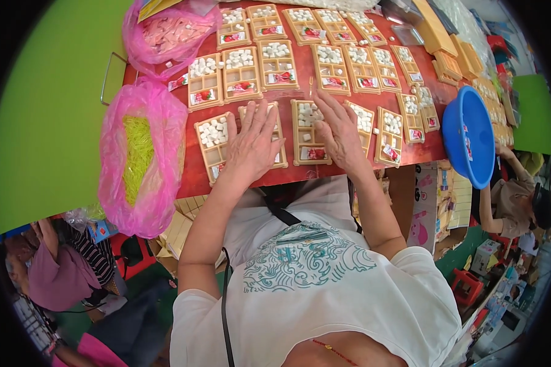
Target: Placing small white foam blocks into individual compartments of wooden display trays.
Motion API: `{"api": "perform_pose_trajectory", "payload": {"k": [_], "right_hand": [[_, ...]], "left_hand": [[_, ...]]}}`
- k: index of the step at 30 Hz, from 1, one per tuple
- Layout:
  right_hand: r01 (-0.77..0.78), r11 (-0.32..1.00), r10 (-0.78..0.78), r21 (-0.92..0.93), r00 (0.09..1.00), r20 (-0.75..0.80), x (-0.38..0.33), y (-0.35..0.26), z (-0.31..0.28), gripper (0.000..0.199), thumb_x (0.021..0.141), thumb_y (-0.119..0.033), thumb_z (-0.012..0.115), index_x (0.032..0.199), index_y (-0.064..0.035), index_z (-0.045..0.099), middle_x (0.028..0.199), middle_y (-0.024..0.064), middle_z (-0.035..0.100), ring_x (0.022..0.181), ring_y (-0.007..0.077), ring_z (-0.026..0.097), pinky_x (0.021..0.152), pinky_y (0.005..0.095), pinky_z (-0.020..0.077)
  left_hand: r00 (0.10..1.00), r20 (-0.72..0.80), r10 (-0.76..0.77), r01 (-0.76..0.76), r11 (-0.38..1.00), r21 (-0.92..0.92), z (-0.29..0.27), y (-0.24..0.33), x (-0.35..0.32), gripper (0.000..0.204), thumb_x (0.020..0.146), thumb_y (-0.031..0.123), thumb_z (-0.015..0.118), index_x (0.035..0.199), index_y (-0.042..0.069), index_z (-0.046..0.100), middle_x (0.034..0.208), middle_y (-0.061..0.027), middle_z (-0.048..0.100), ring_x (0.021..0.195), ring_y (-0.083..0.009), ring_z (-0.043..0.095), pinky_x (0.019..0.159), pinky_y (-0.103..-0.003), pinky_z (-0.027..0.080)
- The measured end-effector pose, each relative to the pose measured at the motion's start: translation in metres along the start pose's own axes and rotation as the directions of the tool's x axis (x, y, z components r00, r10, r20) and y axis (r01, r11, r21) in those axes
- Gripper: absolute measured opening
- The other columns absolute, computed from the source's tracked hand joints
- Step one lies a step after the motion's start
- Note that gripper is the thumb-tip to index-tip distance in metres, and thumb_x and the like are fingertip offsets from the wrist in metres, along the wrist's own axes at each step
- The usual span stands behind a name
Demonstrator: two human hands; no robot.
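Observation:
My left hand (pixel 255 142) lies palm down across two compartmented beige trays, its fingers stretched out and apart. The left tray (pixel 209 153) shows white marshmallow-like pieces (pixel 213 132) in its far compartments. Most of the other tray is covered by the hand. Beside it, my right hand (pixel 341 127) rests over the right edge of a middle tray (pixel 296 137), fingers extended and thumb near that tray's white pieces (pixel 308 114). A red-and-white sachet (pixel 313 153) sits in its near compartment. Nothing is visibly gripped by either hand; their palms are hidden.
Rows of similar filled trays (pixel 240 73) cover the red table. Pink bags hold yellow-green shredded filler (pixel 138 153) and pink sachets (pixel 168 32) at left. A blue basin (pixel 469 136) stands at the right edge, with stacked beige trays (pixel 447 64) beyond. Other people are nearby.

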State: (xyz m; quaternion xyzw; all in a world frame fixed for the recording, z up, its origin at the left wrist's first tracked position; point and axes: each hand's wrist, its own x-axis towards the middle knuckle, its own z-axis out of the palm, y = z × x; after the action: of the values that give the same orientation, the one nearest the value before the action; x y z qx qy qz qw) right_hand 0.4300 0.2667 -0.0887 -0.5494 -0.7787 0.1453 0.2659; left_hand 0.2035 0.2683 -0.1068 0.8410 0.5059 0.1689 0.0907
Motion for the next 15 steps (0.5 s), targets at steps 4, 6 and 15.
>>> {"api": "perform_pose_trajectory", "payload": {"k": [4, 6, 15], "right_hand": [[0.019, 0.991, -0.015, -0.134, 0.999, 0.029, -0.011, 0.002, 0.002, 0.059, 0.099, -0.037, 0.048, 0.147, -0.0032, 0.039, 0.154, 0.0149, 0.037, 0.143, 0.0299, 0.034, 0.115, 0.0475, 0.0207], [0.07, 0.965, -0.049, -0.252, 0.995, 0.087, -0.014, -0.002, 0.005, 0.066, 0.097, -0.04, 0.05, 0.149, -0.0005, 0.034, 0.158, 0.0155, 0.03, 0.147, 0.0293, 0.026, 0.115, 0.0482, 0.0204], [0.165, 0.978, -0.172, -0.126, 0.984, -0.047, -0.005, -0.017, 0.014, 0.039, 0.089, -0.021, 0.065, 0.126, -0.0105, 0.06, 0.141, 0.0128, 0.049, 0.134, 0.0301, 0.043, 0.11, 0.0496, 0.0278]], "left_hand": [[0.996, 0.086, -0.03, 0.024, 0.997, 0.072, 0.004, -0.001, 0.0, 0.067, 0.094, 0.041, 0.056, 0.147, 0.004, 0.039, 0.159, -0.0144, 0.027, 0.148, -0.0316, 0.023, 0.115, -0.063, 0.014], [0.995, 0.096, -0.039, 0.03, 0.995, 0.092, 0.006, -0.001, 0.0, 0.068, 0.094, 0.042, 0.055, 0.148, 0.004, 0.039, 0.159, -0.0144, 0.027, 0.148, -0.0311, 0.022, 0.115, -0.062, 0.014], [0.998, -0.064, -0.028, 0.02, 0.993, -0.118, -0.007, -0.015, -0.007, 0.052, 0.093, 0.023, 0.056, 0.141, 0.006, 0.048, 0.152, -0.0172, 0.038, 0.143, -0.0336, 0.032, 0.113, -0.06, 0.018]]}}
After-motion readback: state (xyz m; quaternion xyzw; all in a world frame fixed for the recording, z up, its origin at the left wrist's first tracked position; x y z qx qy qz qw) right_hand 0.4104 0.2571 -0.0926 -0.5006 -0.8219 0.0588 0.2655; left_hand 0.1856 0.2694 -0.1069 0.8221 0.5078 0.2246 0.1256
